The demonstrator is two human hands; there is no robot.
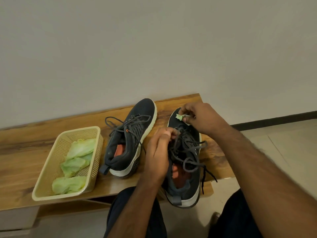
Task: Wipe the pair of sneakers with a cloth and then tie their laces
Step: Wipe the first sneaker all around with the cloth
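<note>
1. The right hand (200, 117) pinches a small green cloth (180, 117) on the toe of the near shoe (185, 152), to wipe it.
2. The left hand (158, 152) pinches that shoe's laces (188, 148), probably keeping them aside.
3. The other shoe (130, 136) sits left of it, waiting beside a basket (51, 169) of cloths.

A person's right hand (202, 117) pinches a small crumpled green cloth (180, 117) over the toe of the right sneaker (187, 152), while the left hand (159, 152) grips that shoe's dark laces (190, 150) near the tongue. The left sneaker (132, 136) (laces loose, orange insole showing) stands just beside it on a wooden bench (25, 148). A cream plastic basket (51, 169) at the bench's left holds more green cloths (77, 160). Behind rises a plain wall (154, 48).
</note>
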